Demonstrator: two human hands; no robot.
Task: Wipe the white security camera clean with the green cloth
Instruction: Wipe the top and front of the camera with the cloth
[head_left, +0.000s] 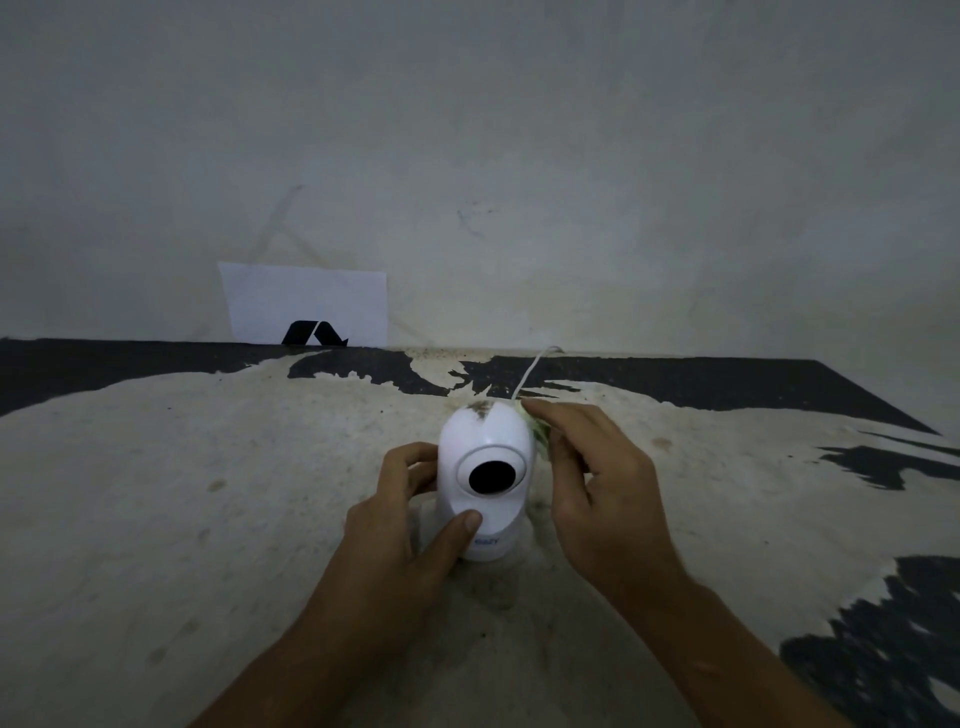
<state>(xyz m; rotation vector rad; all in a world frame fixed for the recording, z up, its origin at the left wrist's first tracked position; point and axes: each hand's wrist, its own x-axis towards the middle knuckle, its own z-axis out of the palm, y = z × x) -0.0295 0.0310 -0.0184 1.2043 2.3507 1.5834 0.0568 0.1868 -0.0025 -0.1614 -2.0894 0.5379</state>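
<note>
Nearest the viewer, two bare forearms come up from the bottom edge and converge toward the middle of the worn surface (156, 519), a pale, patchy top w/ black areas showing through at the right and along the far side.

The left hand (400, 525) is clamped on the white security camera (485, 467): thumb pressed across the lower front just under the lens, fingers curled round the left side of the body. The camera stands upright, roughly centre of the surface, dark round lens facing the viewer, w/ a blue logo low on the base, too blurred to read. A brownish smudge (480, 410) sits on the crown of the housing.

The right hand (597, 478) is closed on the green cloth (540, 434), pinching it against the camera's upper right side; only a thin pale-green strip shows between fingers and housing, the rest is hidden by the hand. Hands are apart, one on each side of the camera.

A thin white cable (530, 371) runs from behind the camera's top up toward the back edge.

Open room: bare surface to the left and right of the hands and in front; nothing stands near the camera. The right edge of the surface slants off at the far right corner.

Farthest back, the surface meets a grey wall (519, 130). A white paper sheet (306, 301) leans on it, left of centre, w/ a black angular mark (314, 334) at its foot.
</note>
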